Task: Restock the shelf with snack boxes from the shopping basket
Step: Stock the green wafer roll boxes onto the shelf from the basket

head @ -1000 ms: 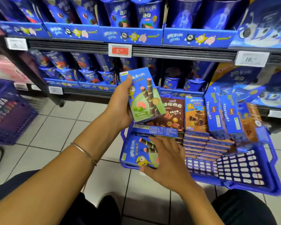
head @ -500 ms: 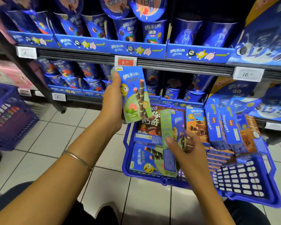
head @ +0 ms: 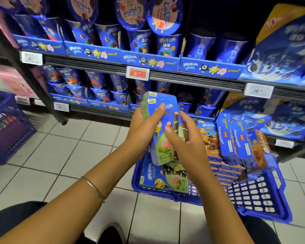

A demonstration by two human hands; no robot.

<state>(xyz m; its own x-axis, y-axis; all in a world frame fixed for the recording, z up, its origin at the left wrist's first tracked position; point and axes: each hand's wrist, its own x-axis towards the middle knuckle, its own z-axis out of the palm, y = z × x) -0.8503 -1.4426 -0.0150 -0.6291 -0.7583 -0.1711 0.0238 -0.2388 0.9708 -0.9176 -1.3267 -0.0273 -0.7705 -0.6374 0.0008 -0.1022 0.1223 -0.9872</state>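
two green-and-blue snack boxes (head: 161,143) sit stacked face to back, clamped between both hands. they are upright, a little tilted, and just above the near-left part of the shopping basket (head: 253,198). our left hand (head: 139,136) wraps the left edge with its thumb laid across the front panel. our right hand (head: 190,148) closes on the right edge, thumb on the front too. we judge this two-sided hold is meant to square the pair, so the rear box, whose top peeks out behind, does not slide off when both go up together. a third box (head: 164,179) of the same kind lies flat in the basket below. upright boxes (head: 231,141) stand on end along its far side, so plenty is left to move. the shelf (head: 183,80) ahead shows mostly cups (head: 139,42); where this flavour belongs we cannot tell. the next move calls for a lift toward a free facing, labels kept outward.
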